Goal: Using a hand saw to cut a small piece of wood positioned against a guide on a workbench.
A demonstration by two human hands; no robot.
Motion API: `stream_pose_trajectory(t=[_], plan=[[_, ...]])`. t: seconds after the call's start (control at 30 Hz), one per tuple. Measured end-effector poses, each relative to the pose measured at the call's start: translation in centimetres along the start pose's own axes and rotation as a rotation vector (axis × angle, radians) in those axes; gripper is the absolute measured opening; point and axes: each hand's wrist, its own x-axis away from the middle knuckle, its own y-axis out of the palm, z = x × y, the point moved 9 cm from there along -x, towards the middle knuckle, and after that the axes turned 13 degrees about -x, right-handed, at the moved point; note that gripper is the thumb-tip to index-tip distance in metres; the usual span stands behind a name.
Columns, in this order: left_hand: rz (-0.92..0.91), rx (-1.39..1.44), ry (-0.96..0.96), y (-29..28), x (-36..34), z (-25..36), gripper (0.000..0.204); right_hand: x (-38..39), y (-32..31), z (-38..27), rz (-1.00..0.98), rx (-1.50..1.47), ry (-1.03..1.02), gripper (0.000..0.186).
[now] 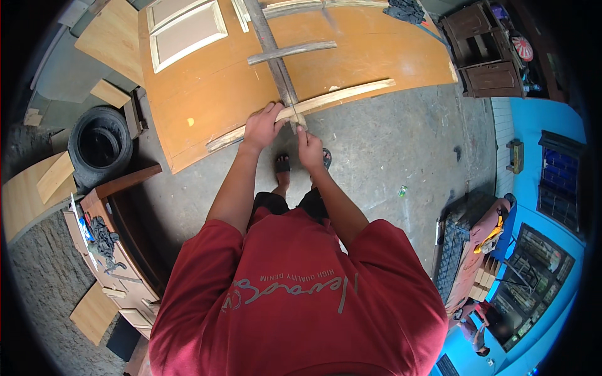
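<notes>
Pale wood fills the grasp of the left hand, which is closed over a long, slightly bowed wooden strip near the edge of a broad orange-brown board that serves as the work surface. Just beside that hand, the right hand pinches a small thin tool, too small to identify, its tip against the strip where a grey weathered slat crosses it. Farther up the board from the strip, a second grey slat lies across the first, and a cream panelled door piece rests toward the board's far left corner. Below the board spreads a rough grey concrete floor, with a small green scrap lying well to the right of the hands. Left of the board sits a black tyre, with a brown cabinet near it carrying dark cloth and odd bits. Beyond the board's right end stands a dark brown wooden cupboard, and a bright blue wall with dark framed windows curves along the right side.
</notes>
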Motion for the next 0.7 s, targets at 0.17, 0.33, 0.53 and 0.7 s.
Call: stream_pose_trajectory(t=[0.17, 0.33, 0.53, 0.7], plan=[[0.005, -0.009, -0.013, -0.3, 0.8, -0.2, 0.031, 10.4, -4.5, 5.8, -0.016, 0.045, -0.019, 0.048], [0.026, -0.001, 0.011, -0.5, 0.8, -0.2, 0.030, 6.7, -3.0, 4.0, 0.001, 0.094, -0.081, 0.054], [0.037, 0.021, 0.028, -0.7, -0.1, 0.6, 0.032, 0.8, -0.3, -0.5, 0.042, 0.053, -0.088, 0.056], [0.008, -0.009, -0.018, -0.1, 0.5, -0.2, 0.033, 9.7, -4.2, 5.6, 0.014, 0.111, -0.163, 0.050]])
